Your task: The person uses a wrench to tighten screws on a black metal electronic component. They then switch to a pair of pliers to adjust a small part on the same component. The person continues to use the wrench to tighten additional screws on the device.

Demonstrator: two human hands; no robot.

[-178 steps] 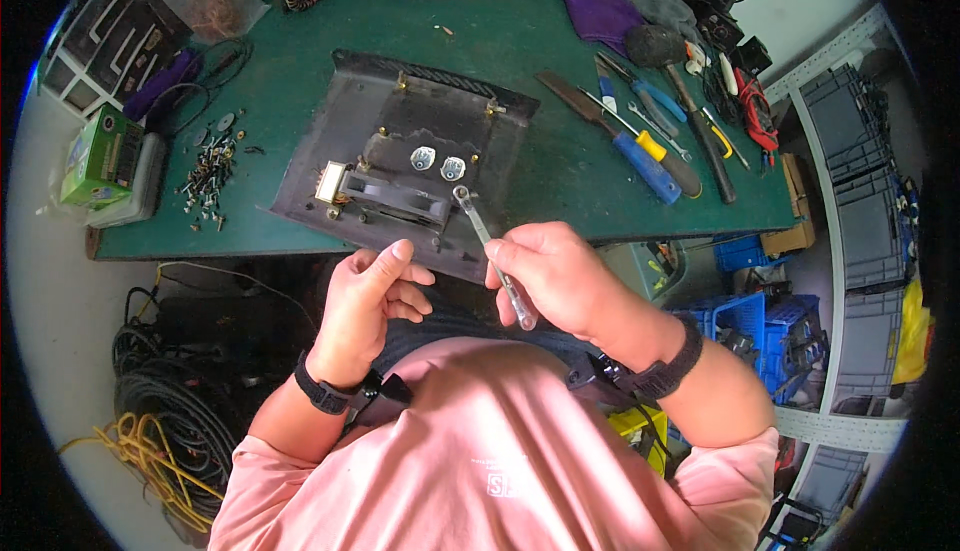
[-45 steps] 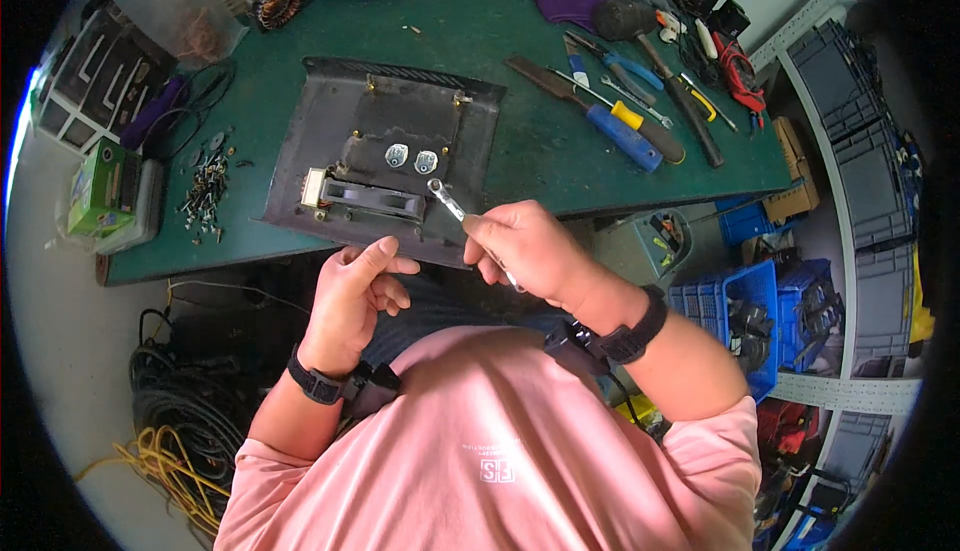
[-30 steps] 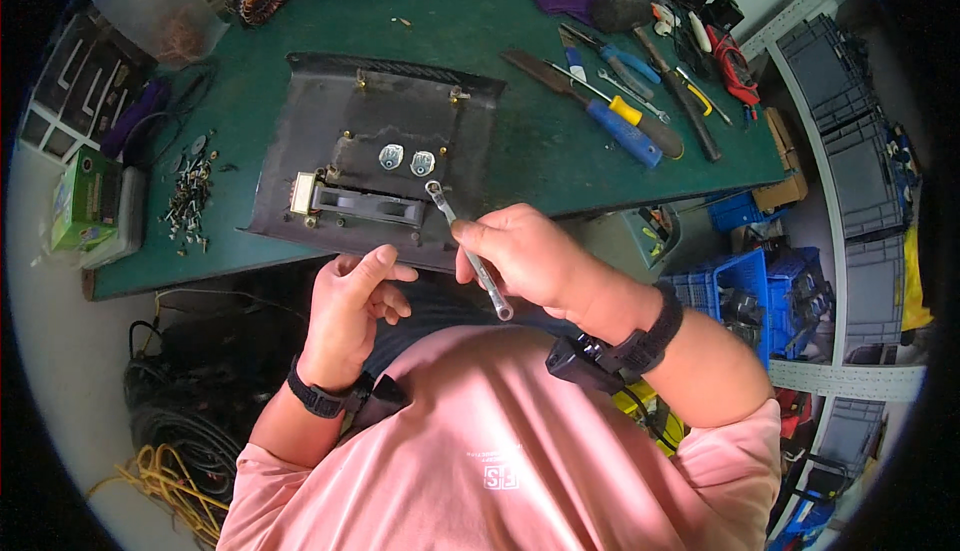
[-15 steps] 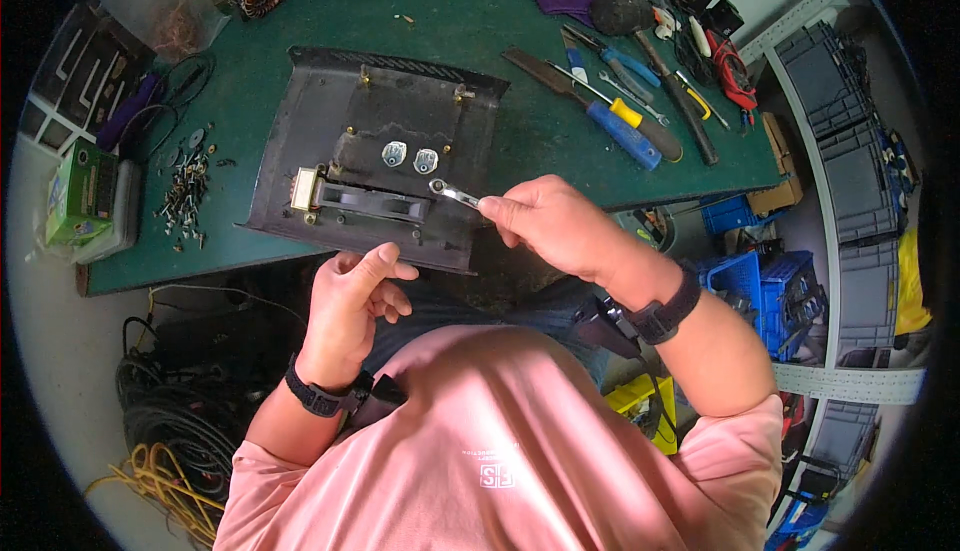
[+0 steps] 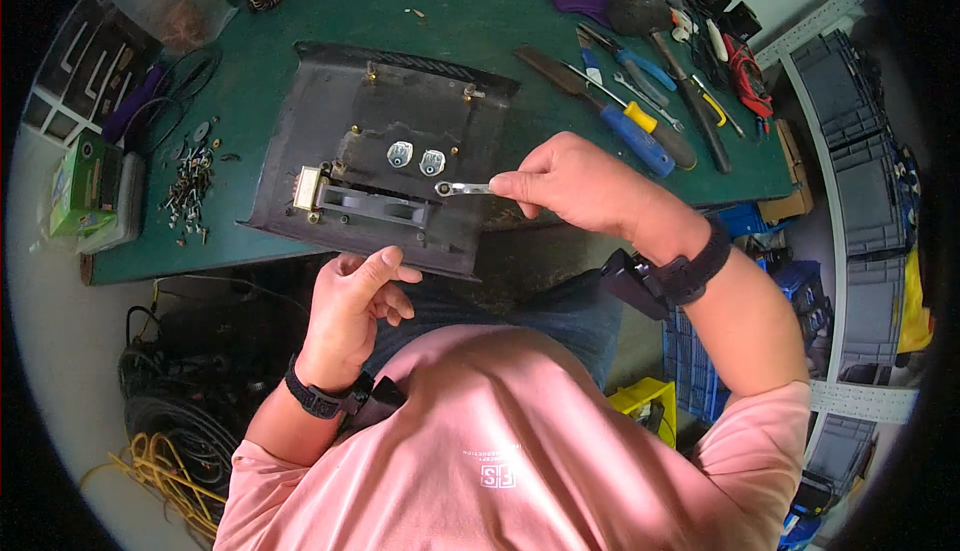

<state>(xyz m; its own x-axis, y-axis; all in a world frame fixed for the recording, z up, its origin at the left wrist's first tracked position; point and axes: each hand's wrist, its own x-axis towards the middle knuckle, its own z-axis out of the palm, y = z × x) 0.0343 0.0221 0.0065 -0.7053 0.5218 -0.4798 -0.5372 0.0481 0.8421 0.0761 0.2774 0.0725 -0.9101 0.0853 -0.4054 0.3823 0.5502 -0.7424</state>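
Note:
A dark metal panel (image 5: 330, 111) with bent-up edges lies on the green workbench, reaching over its near edge. My right hand (image 5: 560, 186) pinches the handle of a small ratchet wrench (image 5: 465, 189). The wrench's round head is over the panel, right of two silver sockets (image 5: 400, 155) and above a long black slotted part (image 5: 375, 205). At the left end of that part sits a cream block (image 5: 307, 189). My left hand (image 5: 355, 296) is at the panel's near edge, thumb up by the rim and fingers loosely curled, with nothing visible in them.
Loose screws and washers (image 5: 188, 186) are piled left of the panel, beside a green box (image 5: 85, 191). Files, pliers, screwdrivers and a hammer (image 5: 690, 101) lie to the right. Cables (image 5: 170, 391) coil on the floor at left. Grey bins (image 5: 870, 191) fill shelving on the right.
My right hand has shifted slightly right, swinging the ratchet wrench's handle upward to nearly level while its head stays over the same area. The left hand stays by the panel's edge. The view shifted slightly.

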